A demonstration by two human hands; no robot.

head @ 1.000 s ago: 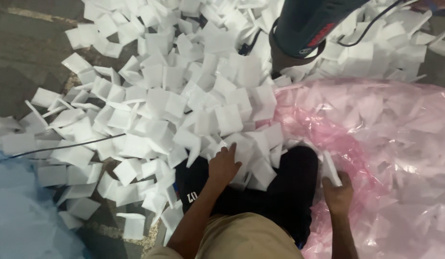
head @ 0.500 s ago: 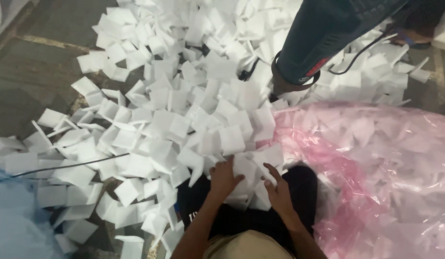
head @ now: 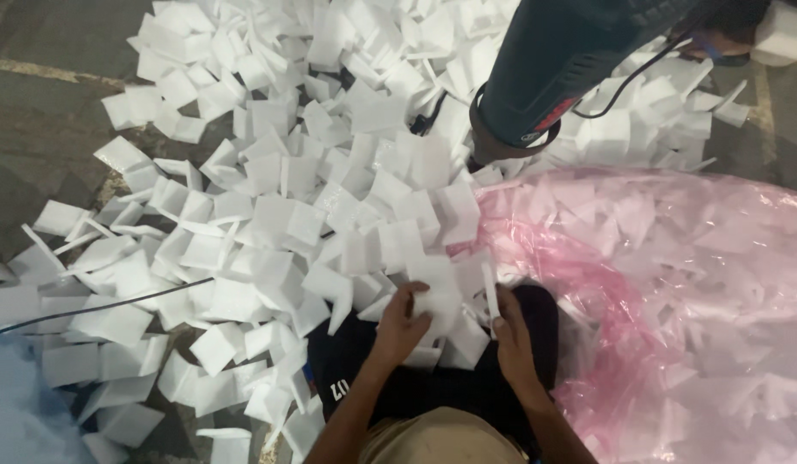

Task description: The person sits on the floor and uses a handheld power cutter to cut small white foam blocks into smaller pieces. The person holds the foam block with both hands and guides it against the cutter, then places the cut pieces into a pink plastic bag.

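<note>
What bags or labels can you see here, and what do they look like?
Pink plastic bag: right side of the floor, see-through, crinkled, white foam pieces inside.
Blue bag: bottom left corner, pale and blurry, only partly seen.
White mark on the dark trousers: small, by the person's knee.
No signs or screens.

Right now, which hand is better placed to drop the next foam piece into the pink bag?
Probably the right hand. It lies beside the pink bag, which is on the person's right, and its fingers touch a thin foam piece. The left hand is farther away, on the pile.
</note>
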